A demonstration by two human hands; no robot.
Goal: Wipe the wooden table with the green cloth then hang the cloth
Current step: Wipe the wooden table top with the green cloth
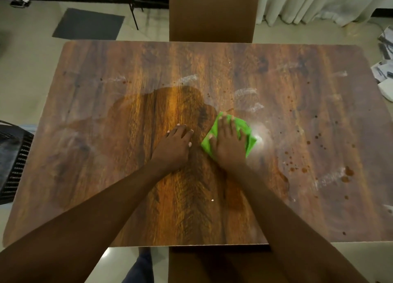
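Pressed green cloth (pixel 247 132) onto surface (pixel 106 155) near its middle, slightly toward right edge, with right hand (pixel 228 143) flat, fingers straight. Hid most of cloth under that palm; only its edges visible. Rested left hand (pixel 176 143) just beside it, fingers spread on bare wood, holding nothing. Couldn't resolve white smears (pixel 248 93) toward far edge: blurred. Lost near right corner to frame.

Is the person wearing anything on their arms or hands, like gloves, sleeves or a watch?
No. The left forearm and right forearm are bare, with no sleeve in view. The left hand and right hand have no gloves, and no ring, watch or bracelet shows on either.
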